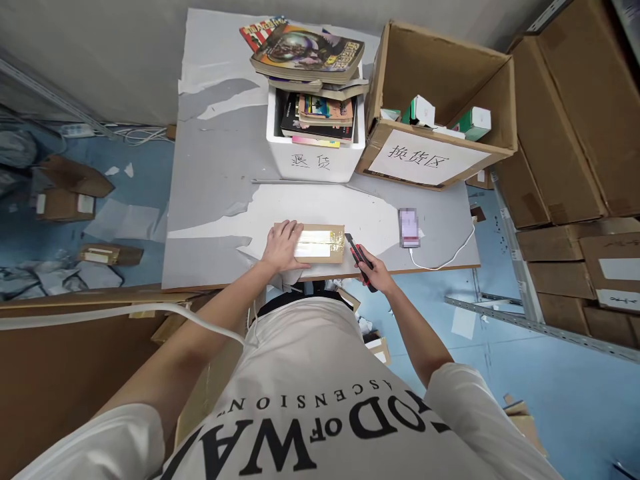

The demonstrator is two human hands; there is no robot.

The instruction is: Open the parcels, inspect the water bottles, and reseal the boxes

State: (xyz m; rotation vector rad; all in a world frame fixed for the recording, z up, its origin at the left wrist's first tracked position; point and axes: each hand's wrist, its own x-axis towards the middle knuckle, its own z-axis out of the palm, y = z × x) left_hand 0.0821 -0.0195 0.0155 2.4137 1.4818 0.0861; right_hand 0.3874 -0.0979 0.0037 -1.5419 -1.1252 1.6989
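A small cardboard box (320, 244) with white labels and clear tape lies flat on the grey table (210, 160), close to its front edge. My left hand (284, 247) grips the box's left end, fingers over the top and thumb along the near side. In my right hand (376, 270) is a utility knife (361, 259) with a black and red handle, my fingers wrapped round it. Its tip points up and left, just beside the box's taped right end. I cannot tell whether the tip touches the box.
Behind the box stand a white bin (320, 163) piled with books (307, 53) and an open carton (440, 157) holding small boxes. A phone (409, 228) on a white cable (445, 265) lies to the right. Stacked cartons (560, 260) and a metal rack (540, 327) flank the right side.
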